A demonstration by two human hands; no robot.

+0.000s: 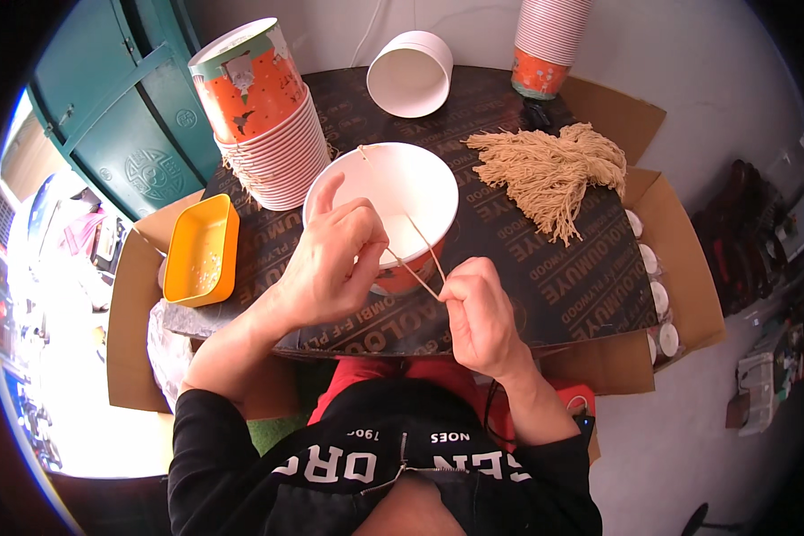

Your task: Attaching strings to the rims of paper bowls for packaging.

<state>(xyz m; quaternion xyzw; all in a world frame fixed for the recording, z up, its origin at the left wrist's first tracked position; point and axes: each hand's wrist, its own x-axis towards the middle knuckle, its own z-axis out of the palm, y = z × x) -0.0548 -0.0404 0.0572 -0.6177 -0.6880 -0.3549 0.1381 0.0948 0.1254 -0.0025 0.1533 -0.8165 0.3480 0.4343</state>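
A white paper bucket [402, 179] with an orange outside stands on the dark board [554, 277] in front of me. My left hand [330, 259] rests against its near rim, fingers pinched on a thin tan string [417, 234]. The string runs from the bucket's far rim across the opening and down to my right hand [478, 308], which pinches its other end just in front of the bucket. A bundle of tan strings [549, 170] lies to the right of the bucket.
A tilted stack of orange-and-white buckets [263, 125] leans at the back left. A single white bucket [411, 71] lies on its side at the back; another stack [545, 45] stands back right. An orange tray [201, 250] sits left. Cardboard box [679, 268] with lids at the right.
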